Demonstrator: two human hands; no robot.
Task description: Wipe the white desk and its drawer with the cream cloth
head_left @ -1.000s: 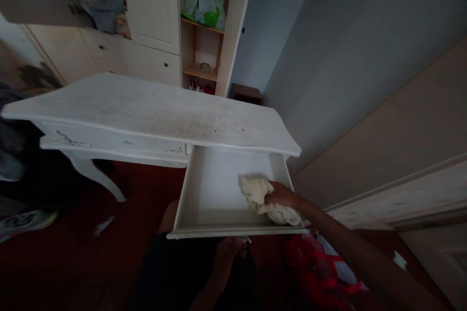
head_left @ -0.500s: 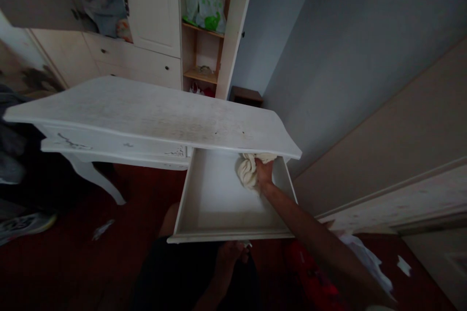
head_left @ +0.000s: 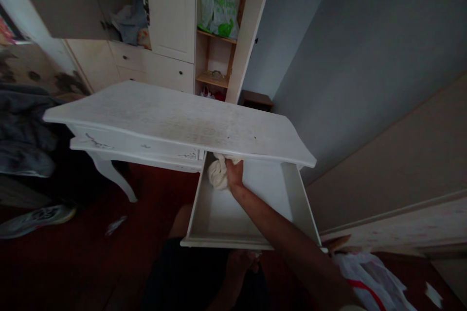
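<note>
Cloth (head_left: 218, 176): bunched, no clear long axis, far left corner of the drawer (head_left: 224, 216), just left of my right hand (head_left: 234, 172), which is closed on it. Left hand (head_left: 241, 260) farther, beneath front edge; grip: cannot tell.

The drawer (head_left: 224, 218) juts from the right half of the counter (head_left: 175, 112), toward the near side. The cloth (head_left: 217, 174) lies in its far left corner, in the right hand (head_left: 234, 172); the left hand (head_left: 241, 258) is below its front edge. Behind the counter stands the wardrobe (head_left: 173, 14), bags (head_left: 224, 12) inside. A wall (head_left: 365, 68) runs right; a shoe (head_left: 42, 218) lies left.
</note>
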